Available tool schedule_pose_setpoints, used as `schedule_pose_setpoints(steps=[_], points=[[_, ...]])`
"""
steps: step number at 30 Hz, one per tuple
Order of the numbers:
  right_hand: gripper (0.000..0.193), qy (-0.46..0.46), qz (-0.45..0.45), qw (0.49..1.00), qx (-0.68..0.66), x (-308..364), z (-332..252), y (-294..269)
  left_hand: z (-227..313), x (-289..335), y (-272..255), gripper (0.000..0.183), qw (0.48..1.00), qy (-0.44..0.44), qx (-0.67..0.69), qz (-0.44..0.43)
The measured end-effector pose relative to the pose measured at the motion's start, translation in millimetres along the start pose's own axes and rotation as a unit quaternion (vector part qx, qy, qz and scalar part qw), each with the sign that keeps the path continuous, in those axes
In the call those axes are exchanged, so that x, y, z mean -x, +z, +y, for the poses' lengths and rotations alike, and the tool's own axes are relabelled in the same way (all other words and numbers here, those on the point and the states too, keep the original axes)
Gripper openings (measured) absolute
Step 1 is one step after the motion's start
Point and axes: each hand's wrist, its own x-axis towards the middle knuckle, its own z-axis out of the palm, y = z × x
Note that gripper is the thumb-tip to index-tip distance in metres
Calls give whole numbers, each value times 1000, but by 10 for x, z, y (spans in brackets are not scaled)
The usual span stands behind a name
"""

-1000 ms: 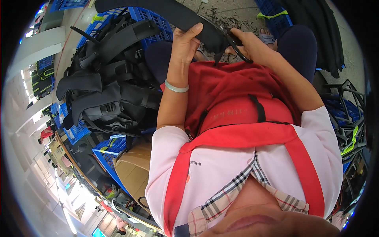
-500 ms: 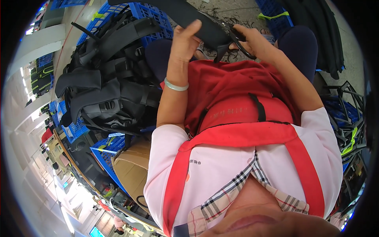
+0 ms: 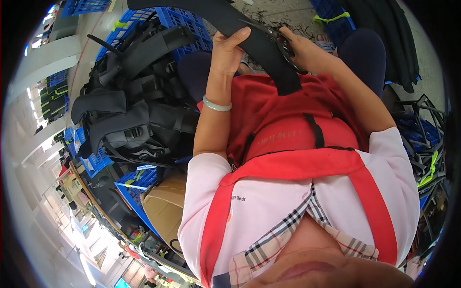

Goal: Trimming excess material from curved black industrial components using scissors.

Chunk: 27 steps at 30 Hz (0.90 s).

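Observation:
A long black padded strap (image 3: 261,50) stretches from the top of the view down over my lap, its squared end lying against the red apron (image 3: 288,122). My left hand (image 3: 228,53) grips the strap along its left edge, thumb on top and the other fingers mostly hidden. On the other side, my right hand (image 3: 309,54) is closed round the dark handles of a pair of scissors (image 3: 284,45). The scissors' blades point up and left across the strap's right edge; I cannot tell whether they are parted.
Black straps with buckles (image 3: 139,115) are heaped at my left, by a blue plastic crate (image 3: 185,26). An open cardboard box (image 3: 165,201) stands nearer. At my right hang black fabric pieces (image 3: 391,43) and a tangle of black strips (image 3: 418,129). Dark scraps (image 3: 300,21) litter the floor.
The strap's end has flattened and extended down over the apron. My left thumb has come down onto the strap. The scissors have shifted slightly, with their blades now seen against the strap.

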Motion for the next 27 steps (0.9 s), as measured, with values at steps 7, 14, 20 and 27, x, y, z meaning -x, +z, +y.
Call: schedule_pose_setpoints(steps=[7, 14, 20, 27], points=[[44, -20, 18, 999, -47, -41, 35, 110, -1, 13, -14, 14, 1000, -14, 28, -1], [39, -8, 27, 999, -46, -5, 9, 46, 128, -38, -99, 14, 998, -20, 56, -13], [54, 21, -7, 999, -30, 44, -95, -81, 135, -60, -231, 18, 1000, 10, 9, -21], [63, -2, 1, 1000, -10, 29, 18, 14, 83, -35, -151, 18, 999, 8, 39, -31]])
